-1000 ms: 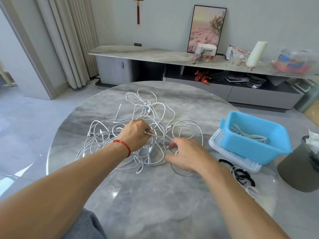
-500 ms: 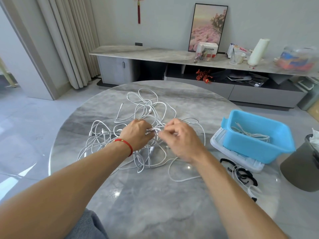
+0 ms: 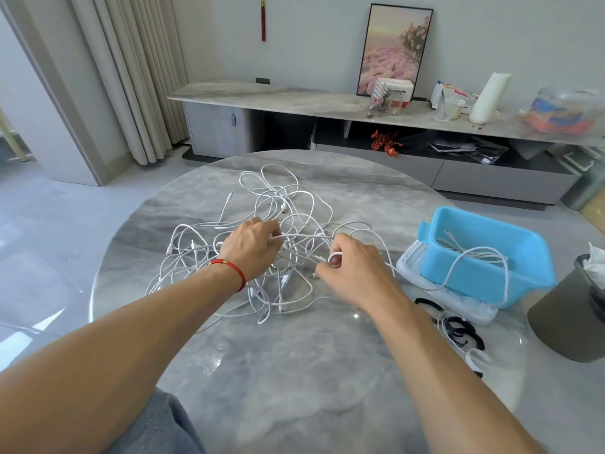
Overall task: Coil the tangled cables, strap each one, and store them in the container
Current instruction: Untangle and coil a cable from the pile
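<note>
A tangle of white cables (image 3: 275, 204) lies in the middle of the round marble table (image 3: 294, 371). My left hand (image 3: 250, 249), with a red string at the wrist, pinches one white cable inside the pile. My right hand (image 3: 352, 270) grips the same cable, which is looped around its fingers; the stretch between the hands is taut. The blue container (image 3: 523, 253) stands at the right on its white lid (image 3: 458, 304). A coiled white cable (image 3: 471, 257) lies inside it, one loop hanging over its near wall. Black and white straps (image 3: 458, 332) lie in front of the container.
A dark grey waste bin (image 3: 566, 326) stands just off the table's right edge. A long low cabinet (image 3: 360, 106) with a picture, boxes and a paper roll runs along the far wall. Curtains hang at the back left.
My right hand has drawn away to the right from my left hand, pulling the cable taut between them. A cable loop now hangs over the container's near wall.
</note>
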The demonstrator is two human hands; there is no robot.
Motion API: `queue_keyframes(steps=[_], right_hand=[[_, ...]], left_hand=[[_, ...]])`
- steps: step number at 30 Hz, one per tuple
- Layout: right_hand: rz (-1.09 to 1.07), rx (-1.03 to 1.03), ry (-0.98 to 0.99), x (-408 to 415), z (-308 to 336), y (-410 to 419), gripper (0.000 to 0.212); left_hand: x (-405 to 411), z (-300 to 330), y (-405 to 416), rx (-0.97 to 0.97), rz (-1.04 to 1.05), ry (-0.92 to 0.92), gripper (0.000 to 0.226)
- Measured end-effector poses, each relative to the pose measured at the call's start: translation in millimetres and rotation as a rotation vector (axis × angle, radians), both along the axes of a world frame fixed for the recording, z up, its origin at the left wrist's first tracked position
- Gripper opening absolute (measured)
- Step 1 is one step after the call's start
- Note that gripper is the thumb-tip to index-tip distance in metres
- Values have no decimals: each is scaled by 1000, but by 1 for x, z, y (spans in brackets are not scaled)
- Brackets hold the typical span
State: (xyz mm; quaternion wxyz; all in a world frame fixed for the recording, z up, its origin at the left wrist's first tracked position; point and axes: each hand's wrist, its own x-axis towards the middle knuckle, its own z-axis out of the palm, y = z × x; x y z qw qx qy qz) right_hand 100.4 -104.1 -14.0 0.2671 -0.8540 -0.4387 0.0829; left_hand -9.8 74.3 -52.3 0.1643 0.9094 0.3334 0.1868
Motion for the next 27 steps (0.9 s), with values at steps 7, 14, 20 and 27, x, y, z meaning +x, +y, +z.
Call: queue_keyframes(steps=[7,14,20,27], right_hand=[[-21,-263,-103,3,-19,2,36],[-41,-257,-206,4,-23,10,24],[16,-94,89,7,13,-2,19],[85,397,453,17,46,-24,39]], left_hand=[[0,2,-4,-31,15,100,29],[4,38,-49,308,-649,-94,73],[17,4,-62,32,-520,-60,59],[23,1,-39,29,-364,-148,24]])
